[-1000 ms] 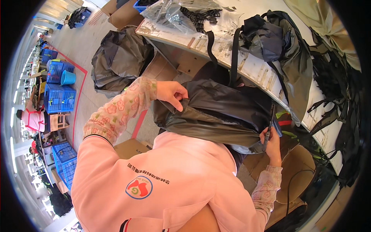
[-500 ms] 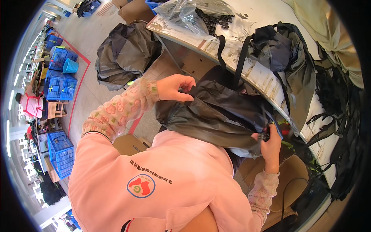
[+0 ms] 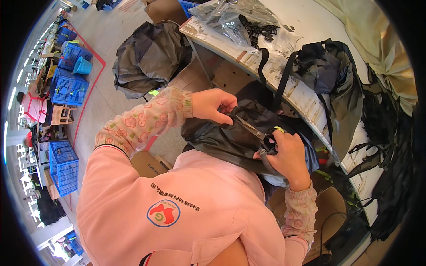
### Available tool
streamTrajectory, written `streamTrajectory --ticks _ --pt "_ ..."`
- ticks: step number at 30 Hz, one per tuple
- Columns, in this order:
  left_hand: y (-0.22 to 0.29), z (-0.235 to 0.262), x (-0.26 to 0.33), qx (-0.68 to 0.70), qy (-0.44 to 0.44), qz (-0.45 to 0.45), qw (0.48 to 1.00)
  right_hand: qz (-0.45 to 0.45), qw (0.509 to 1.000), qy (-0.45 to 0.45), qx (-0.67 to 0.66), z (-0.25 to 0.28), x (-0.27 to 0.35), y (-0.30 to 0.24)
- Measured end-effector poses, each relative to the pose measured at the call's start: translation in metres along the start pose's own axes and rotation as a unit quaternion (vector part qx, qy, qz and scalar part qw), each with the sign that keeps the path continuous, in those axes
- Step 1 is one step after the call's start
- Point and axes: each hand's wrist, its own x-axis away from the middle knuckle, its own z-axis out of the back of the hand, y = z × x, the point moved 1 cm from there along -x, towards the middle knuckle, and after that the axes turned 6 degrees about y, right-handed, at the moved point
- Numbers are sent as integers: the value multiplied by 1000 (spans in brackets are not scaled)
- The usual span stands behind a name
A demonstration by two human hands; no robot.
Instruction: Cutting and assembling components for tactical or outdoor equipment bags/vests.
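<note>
Your left hand (image 3: 212,105) pinches a fold of the dark grey fabric bag (image 3: 230,139), fingers pressed together on the cloth at its upper edge. Your right hand (image 3: 287,156) is closed round the black handles of a pair of scissors (image 3: 257,134). The blades point away from that grip, up and leftward toward your left hand, and lie across the fabric. Whether the blades are parted you cannot tell from this view.

The bag sits bunched against your chest, between the two grips and just below the edge of the worktop (image 3: 310,102). A yellow-green tag or thread (image 3: 279,130) shows just above your right knuckles, touching the scissor handles.

Beyond your right grip, a second dark bag with black straps (image 3: 330,75) hangs over the worktop edge. Farther out on the worktop lie clear plastic packets of black buckles (image 3: 248,26). A pale cloth (image 3: 377,44) is heaped at the far right.

Beyond your left grip, on the floor, lies a heap of grey bags (image 3: 151,55). Well apart to the left stand blue plastic crates (image 3: 69,86). A cardboard box (image 3: 148,164) sits under your left elbow. Another person in pink (image 3: 33,106) sits at the far left.
</note>
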Motion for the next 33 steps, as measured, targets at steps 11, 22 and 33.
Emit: streamTrajectory --ticks 11,22,33 --pt "4 -2 -3 -33 -11 6 999 -17 1000 -7 -15 0 3 -1" --pt "9 -4 -5 -36 -19 21 999 16 999 9 -39 -1 -5 -4" --pt "13 -5 -4 -60 -38 40 997 13 1000 -10 -3 2 -2 -3"
